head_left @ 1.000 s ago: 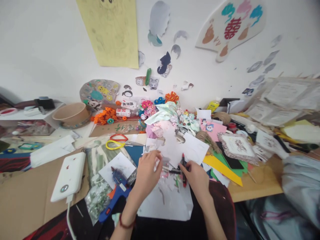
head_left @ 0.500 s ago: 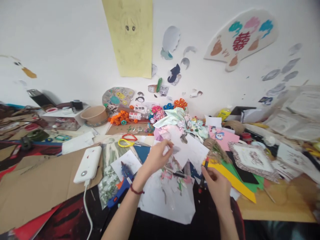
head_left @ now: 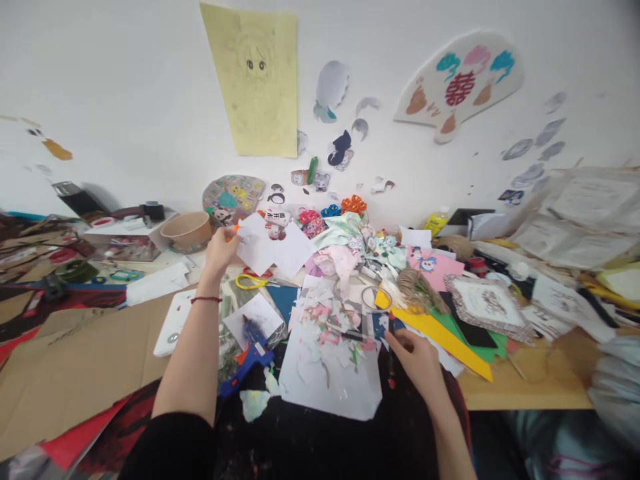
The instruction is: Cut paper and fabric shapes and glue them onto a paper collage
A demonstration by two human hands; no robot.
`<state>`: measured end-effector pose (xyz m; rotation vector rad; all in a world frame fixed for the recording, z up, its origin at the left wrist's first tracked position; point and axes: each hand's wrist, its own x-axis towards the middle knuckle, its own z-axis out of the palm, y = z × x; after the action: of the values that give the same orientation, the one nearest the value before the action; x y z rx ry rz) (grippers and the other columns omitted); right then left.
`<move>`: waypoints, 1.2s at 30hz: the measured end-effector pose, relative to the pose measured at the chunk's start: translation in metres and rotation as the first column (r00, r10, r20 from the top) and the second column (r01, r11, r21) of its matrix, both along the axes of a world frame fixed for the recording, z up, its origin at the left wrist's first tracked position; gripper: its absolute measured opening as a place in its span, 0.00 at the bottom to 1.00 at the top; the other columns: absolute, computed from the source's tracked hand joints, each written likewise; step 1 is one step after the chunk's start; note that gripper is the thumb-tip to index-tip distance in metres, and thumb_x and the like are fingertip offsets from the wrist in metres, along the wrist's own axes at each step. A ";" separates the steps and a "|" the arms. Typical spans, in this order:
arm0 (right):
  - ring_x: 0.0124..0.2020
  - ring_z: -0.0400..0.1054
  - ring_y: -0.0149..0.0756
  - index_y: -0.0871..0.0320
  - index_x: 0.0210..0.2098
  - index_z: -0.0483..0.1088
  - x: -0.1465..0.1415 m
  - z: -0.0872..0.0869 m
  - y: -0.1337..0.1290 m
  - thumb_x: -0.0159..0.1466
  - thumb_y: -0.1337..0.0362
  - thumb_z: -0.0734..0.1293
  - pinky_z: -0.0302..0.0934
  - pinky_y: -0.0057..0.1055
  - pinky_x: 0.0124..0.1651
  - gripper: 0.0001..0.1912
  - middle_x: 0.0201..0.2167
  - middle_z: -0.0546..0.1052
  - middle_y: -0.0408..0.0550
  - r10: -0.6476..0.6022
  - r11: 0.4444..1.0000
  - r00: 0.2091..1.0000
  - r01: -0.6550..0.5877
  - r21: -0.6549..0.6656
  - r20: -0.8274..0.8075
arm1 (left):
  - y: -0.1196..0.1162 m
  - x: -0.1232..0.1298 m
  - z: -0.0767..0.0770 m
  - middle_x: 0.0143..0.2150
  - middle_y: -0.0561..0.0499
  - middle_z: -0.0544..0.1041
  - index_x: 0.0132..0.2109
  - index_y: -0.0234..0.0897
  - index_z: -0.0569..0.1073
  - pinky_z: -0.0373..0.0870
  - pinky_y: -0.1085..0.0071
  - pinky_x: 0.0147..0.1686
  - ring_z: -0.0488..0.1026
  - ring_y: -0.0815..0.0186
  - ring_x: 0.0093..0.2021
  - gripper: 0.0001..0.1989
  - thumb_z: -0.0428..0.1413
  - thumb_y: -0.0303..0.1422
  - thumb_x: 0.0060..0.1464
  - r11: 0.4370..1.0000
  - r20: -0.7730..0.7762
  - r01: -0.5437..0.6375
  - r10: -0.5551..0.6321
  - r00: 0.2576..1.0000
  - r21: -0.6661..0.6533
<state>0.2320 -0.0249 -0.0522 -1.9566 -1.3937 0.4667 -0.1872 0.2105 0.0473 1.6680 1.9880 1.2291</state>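
Note:
My left hand (head_left: 223,251) pinches the left edge of a white sheet with cut-outs (head_left: 275,248), held over the back of the table. In my right hand (head_left: 414,353) is a dark pen with red parts (head_left: 391,350), pointing up and down between thumb and fingers. Paper scraps, pink, green and white, lie on a white sheet (head_left: 330,393) between my arms. A blue glue gun (head_left: 250,360) rests just right of my left forearm. Yellow-handled scissors (head_left: 251,281) lie below the held sheet.
Cardboard (head_left: 85,373) and a white power bank (head_left: 175,323) are at the left. Behind stand a tan bowl (head_left: 187,230) and coloured pompoms (head_left: 311,223). Twine (head_left: 423,290), a yellow strip (head_left: 440,333) and a framed fabric piece (head_left: 487,307) lie right. Grey cloth shows at the far right edge.
My left hand has moved left and up with the white sheet, uncovering the scraps. Pale green pieces now show beside the glue gun. My right hand still holds the pen. The view has shifted slightly.

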 end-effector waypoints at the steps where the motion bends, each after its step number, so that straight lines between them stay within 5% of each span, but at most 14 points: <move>1: 0.23 0.62 0.36 0.57 0.23 0.69 -0.002 0.000 -0.001 0.60 0.42 0.62 0.53 0.30 0.30 0.24 0.18 0.70 0.43 0.020 0.999 1.000 -0.020 -0.029 0.000 | -0.002 0.002 0.002 0.45 0.44 0.76 0.42 0.36 0.69 0.64 0.51 0.55 0.70 0.46 0.54 0.08 0.55 0.34 0.55 1.000 -0.011 -0.010 0.010 1.000 -0.019; 5: 0.23 0.61 0.35 0.57 0.25 0.71 -0.008 -0.004 0.000 0.60 0.44 0.62 0.50 0.30 0.29 0.23 0.18 0.69 0.42 0.105 0.989 0.994 -0.104 -0.107 0.004 | -0.026 0.028 0.009 0.49 0.42 0.75 0.46 0.33 0.69 0.56 0.46 0.60 0.67 0.45 0.58 0.11 0.54 0.33 0.57 1.000 -0.032 0.025 -0.025 0.999 0.005; 8: 0.23 0.62 0.35 0.57 0.24 0.70 -0.013 -0.008 0.005 0.62 0.47 0.62 0.48 0.30 0.29 0.21 0.18 0.69 0.42 0.144 0.981 0.985 -0.129 -0.148 0.098 | -0.053 0.059 0.009 0.49 0.42 0.77 0.43 0.34 0.71 0.60 0.50 0.59 0.71 0.51 0.55 0.09 0.55 0.35 0.58 0.984 0.005 0.176 -0.176 0.984 0.042; 11: 0.26 0.66 0.38 0.56 0.25 0.71 -0.019 -0.011 0.012 0.64 0.51 0.62 0.47 0.30 0.29 0.19 0.21 0.72 0.45 0.113 0.976 0.967 -0.065 -0.208 0.230 | -0.082 0.091 0.009 0.44 0.45 0.79 0.42 0.36 0.72 0.71 0.62 0.49 0.76 0.59 0.47 0.08 0.54 0.35 0.57 0.929 0.097 0.364 -0.368 0.925 0.061; 15: 0.31 0.70 0.41 0.55 0.27 0.73 -0.026 -0.010 0.017 0.66 0.48 0.61 0.48 0.30 0.30 0.20 0.24 0.75 0.48 0.104 0.964 0.948 -0.022 -0.263 0.301 | -0.117 0.123 0.014 0.39 0.48 0.80 0.40 0.36 0.73 0.73 0.68 0.42 0.78 0.62 0.41 0.09 0.55 0.37 0.56 0.841 0.185 0.535 -0.540 0.821 0.080; 19: 0.28 0.69 0.41 0.55 0.31 0.75 -0.030 0.003 0.018 0.66 0.45 0.61 0.51 0.31 0.31 0.22 0.23 0.74 0.48 0.007 0.988 0.946 0.042 -0.146 0.323 | -0.142 0.140 0.023 0.41 0.47 0.79 0.38 0.36 0.73 0.72 0.67 0.44 0.78 0.61 0.43 0.09 0.56 0.37 0.56 0.754 0.276 0.648 -0.648 0.710 0.103; 23: 0.25 0.66 0.37 0.58 0.37 0.76 -0.035 0.031 0.020 0.64 0.45 0.63 0.58 0.31 0.31 0.23 0.23 0.73 0.46 0.135 0.981 0.989 -0.125 0.151 -0.060 | -0.150 0.151 0.021 0.39 0.48 0.79 0.38 0.37 0.73 0.72 0.66 0.46 0.78 0.61 0.43 0.07 0.56 0.36 0.56 0.708 0.282 0.703 -0.689 0.667 0.065; 28: 0.31 0.71 0.36 0.59 0.42 0.76 -0.044 0.060 0.022 0.64 0.47 0.66 0.65 0.29 0.34 0.21 0.32 0.78 0.49 0.368 0.923 0.841 -0.280 0.262 -0.397 | -0.147 0.165 -0.001 0.37 0.49 0.79 0.37 0.37 0.72 0.73 0.68 0.41 0.78 0.62 0.40 0.04 0.55 0.33 0.55 0.676 0.274 0.736 -0.704 0.655 -0.025; 36: 0.25 0.72 0.36 0.58 0.42 0.72 -0.052 0.038 0.029 0.59 0.50 0.72 0.64 0.29 0.27 0.20 0.28 0.78 0.46 0.368 0.929 0.726 -0.306 0.206 -0.581 | -0.150 0.177 -0.023 0.38 0.50 0.80 0.37 0.38 0.73 0.73 0.70 0.39 0.79 0.65 0.38 0.04 0.54 0.30 0.53 0.666 0.203 0.733 -0.705 0.680 -0.141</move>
<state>0.1796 0.0046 -0.0146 -1.2772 -1.2921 1.0798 -0.0099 0.0602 0.0238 1.9076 1.0984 0.7549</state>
